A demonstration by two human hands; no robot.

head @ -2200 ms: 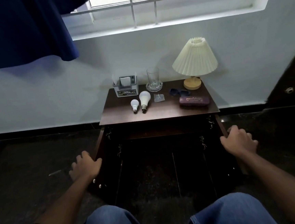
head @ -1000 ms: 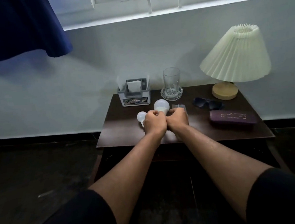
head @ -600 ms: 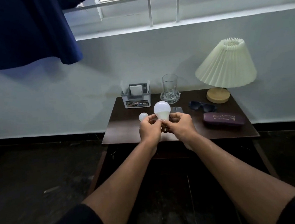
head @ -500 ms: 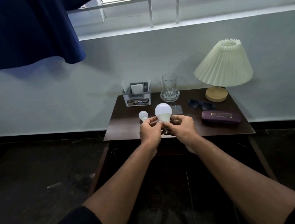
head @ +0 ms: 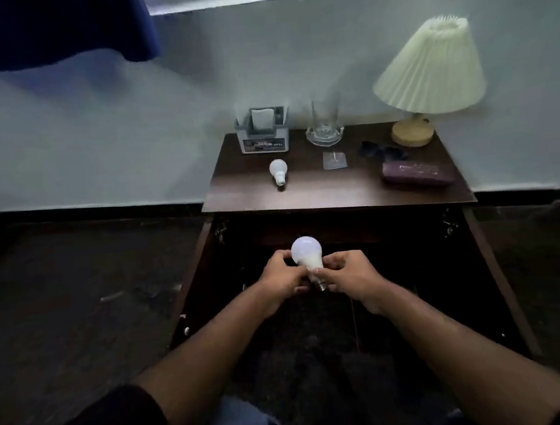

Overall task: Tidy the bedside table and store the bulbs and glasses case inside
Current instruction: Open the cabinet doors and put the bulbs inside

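Bedside table [head: 338,197]: doors open. Left hand [head: 279,276] & right hand [head: 348,274] have dropped from tabletop to cabinet mouth. Glasses case [head: 415,174] unmoved on top. Large bulb [head: 306,254] pinched betw. both hands (stowing next, I judge); small bulb [head: 278,170] stays on top.

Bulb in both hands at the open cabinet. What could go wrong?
Left hand and right hand hold the large bulb by fingertips; it might slip. The cabinet interior is dark, so placement may be blind. The small bulb lies on its side; a bump could roll it.
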